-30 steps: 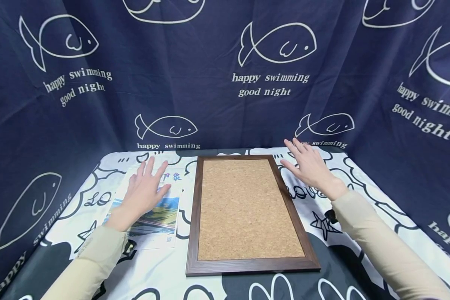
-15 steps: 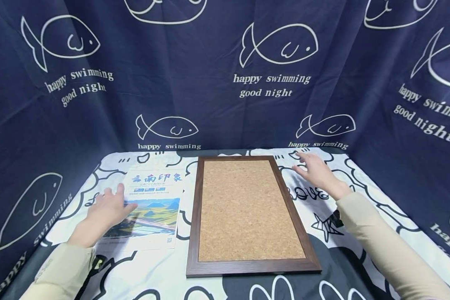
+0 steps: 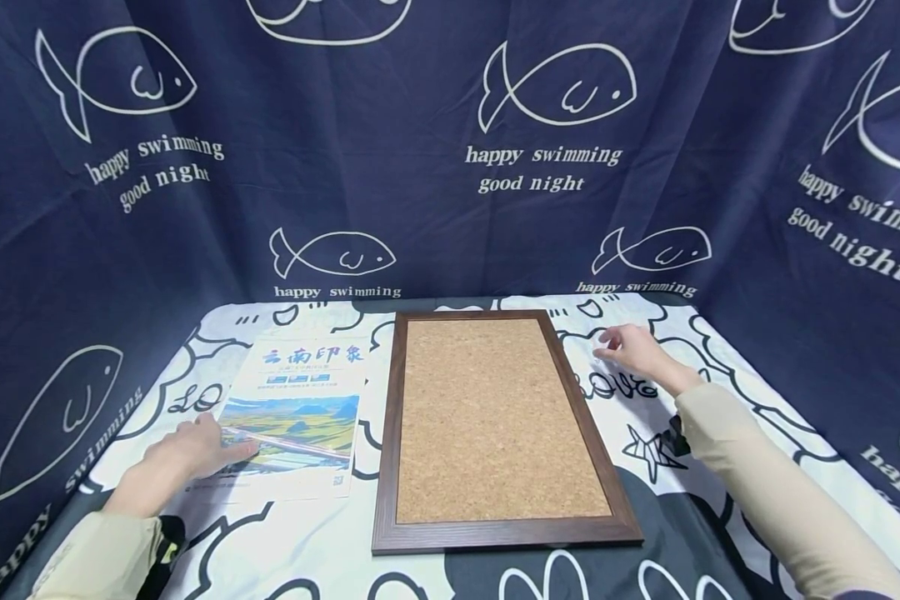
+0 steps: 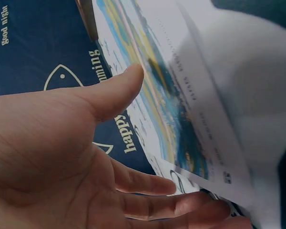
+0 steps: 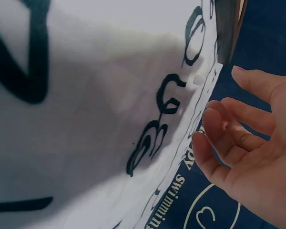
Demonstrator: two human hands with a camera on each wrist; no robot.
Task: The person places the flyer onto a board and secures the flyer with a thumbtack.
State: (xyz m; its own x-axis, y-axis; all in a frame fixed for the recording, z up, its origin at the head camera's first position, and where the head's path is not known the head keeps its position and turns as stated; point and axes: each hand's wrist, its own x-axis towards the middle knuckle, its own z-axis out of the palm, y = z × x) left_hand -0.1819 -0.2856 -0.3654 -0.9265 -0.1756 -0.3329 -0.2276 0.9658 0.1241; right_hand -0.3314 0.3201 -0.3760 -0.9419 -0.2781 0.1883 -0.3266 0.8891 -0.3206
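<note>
Some poster (image 3: pixel 303 433) apparently behind left hand (image 3: pixel 183 454)

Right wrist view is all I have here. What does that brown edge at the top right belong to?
Observer: It's the frame around a cork board.
Operator: Anything on the board's far side from me?
Observer: Yes, a printed poster with a landscape picture lies to the left of the board, apart from it.
Operator: Is anyone working over there?
Observer: The left hand is at the poster's left edge, thumb over the poster; I can't tell whether the thumb touches it.
</note>
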